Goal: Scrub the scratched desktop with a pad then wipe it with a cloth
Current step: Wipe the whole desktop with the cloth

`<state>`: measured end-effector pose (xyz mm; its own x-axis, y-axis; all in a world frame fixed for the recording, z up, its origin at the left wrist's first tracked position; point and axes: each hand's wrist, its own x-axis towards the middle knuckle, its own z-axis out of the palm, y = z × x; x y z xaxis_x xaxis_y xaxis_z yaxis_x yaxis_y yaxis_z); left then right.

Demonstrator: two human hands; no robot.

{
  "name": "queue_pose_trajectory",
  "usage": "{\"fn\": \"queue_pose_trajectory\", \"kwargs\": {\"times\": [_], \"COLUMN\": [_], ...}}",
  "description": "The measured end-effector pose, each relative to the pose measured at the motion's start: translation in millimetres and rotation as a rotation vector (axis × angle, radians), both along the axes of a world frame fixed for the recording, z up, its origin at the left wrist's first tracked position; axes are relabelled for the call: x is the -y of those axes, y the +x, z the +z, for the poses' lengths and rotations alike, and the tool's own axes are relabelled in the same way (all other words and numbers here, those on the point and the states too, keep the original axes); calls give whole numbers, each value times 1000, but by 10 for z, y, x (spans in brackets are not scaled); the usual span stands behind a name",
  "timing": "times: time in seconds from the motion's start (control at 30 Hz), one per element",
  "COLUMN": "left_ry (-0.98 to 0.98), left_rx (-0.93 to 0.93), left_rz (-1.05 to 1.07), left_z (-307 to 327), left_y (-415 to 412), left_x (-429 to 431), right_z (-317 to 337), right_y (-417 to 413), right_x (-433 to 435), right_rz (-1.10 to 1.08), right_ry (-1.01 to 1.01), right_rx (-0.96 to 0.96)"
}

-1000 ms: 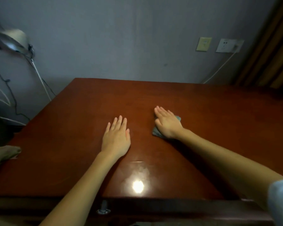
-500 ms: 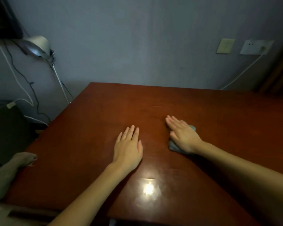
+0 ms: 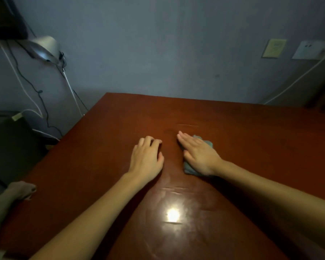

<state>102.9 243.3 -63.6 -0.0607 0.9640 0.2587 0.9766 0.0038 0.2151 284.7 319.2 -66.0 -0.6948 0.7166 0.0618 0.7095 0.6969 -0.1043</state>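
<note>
Hands at work on the red-brown desktop, seen through the head camera I am monitoring. Beyond the lamp glare and a little to its right, the right hand lies flat with straight fingers, its palm bearing down on a grey-blue pad. It grips nothing, which I take to be deliberate, since a flat palm spreads pressure for scrubbing. Beyond the glare and slightly to its left, the left hand holds nothing. Its fingers are bent with the tips on the wood, likely steadying the body against the stroke. Farther beyond the glare than the pad, a pale scratch lies just ahead of the right fingertips. Shorter scuffs sit just on the glare's far side. I count two hands, one pad, two marked patches and no second cloth in view. I judge this to be the scrubbing stage, with the wiping not yet begun.
</note>
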Motion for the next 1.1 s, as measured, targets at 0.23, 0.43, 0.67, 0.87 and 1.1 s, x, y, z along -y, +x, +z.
{"fn": "queue_pose_trajectory", "kwargs": {"times": [0.23,0.43,0.67,0.87,1.1], "left_ry": [-175,-222,-206,-140,-146], "left_rx": [89,86,60,74,58], "left_rz": [-42,-11,-17,4,4], "left_z": [-8,39,-84,-159,-128], "left_y": [-121,-50,43,26,42], "left_x": [-457,-951,-1340,-1364,-1360], "right_z": [67,36,82,79,-2], "right_y": [-95,-715,24,-349,-593], "right_x": [-894,-1047,-1215,-2026,-1510], "right_rz": [-340,-280,-140,-366,-131], "right_ry": [-29,-15,-20,-49,-8], "right_rx": [29,45,43,64,28]}}
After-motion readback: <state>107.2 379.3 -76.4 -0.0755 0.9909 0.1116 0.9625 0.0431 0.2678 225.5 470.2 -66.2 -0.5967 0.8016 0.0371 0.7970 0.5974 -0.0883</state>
